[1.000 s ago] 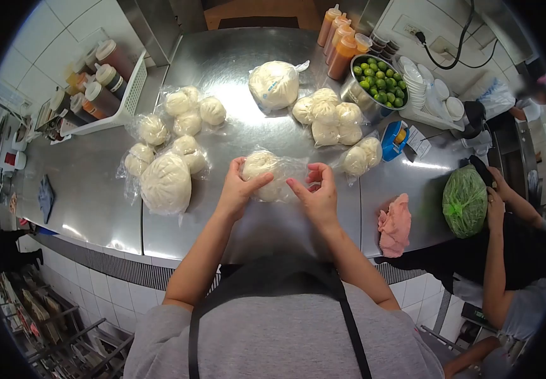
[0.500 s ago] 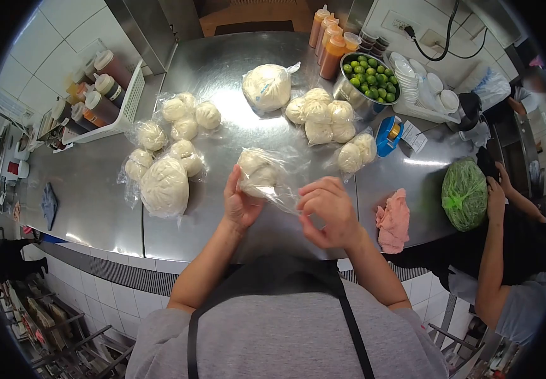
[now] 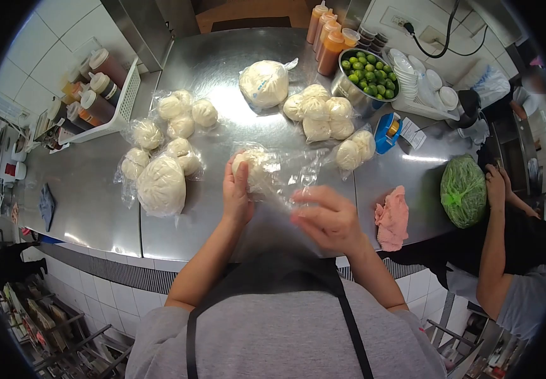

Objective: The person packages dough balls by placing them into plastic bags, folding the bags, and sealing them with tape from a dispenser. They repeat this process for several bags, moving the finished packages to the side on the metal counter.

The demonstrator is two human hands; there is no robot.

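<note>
A long steel counter (image 3: 108, 189) runs across the kitchen, its broad middle giving the bagged buns room to lie apart. Near its left end, a white basket (image 3: 127, 101) keeps the squeeze bottles (image 3: 98, 106) upright and together. At the right, a co-worker's hand (image 3: 495, 184) is beside a green bundle (image 3: 463, 191), well apart from the person's own hands. Two large round bags, one at the left (image 3: 161, 186) and one farther back (image 3: 264, 83), sit on their broad undersides, probably so they will not roll. A steel pot (image 3: 348, 93) contains the small green fruit (a sensible wall for things that round). A crumpled pink cloth (image 3: 391, 218) lies near the front edge, probably for easy reach.

Between the hands, over the middle of the counter, is a small clear bag of buns (image 3: 252, 169). The left hand (image 3: 238, 192) is half closed, thumb in front, cupping the filled end, seemingly to steady its weight. The right hand (image 3: 333, 221) has curled, slightly parted fingers at the loose plastic; blur hides whether they pinch it.
</note>
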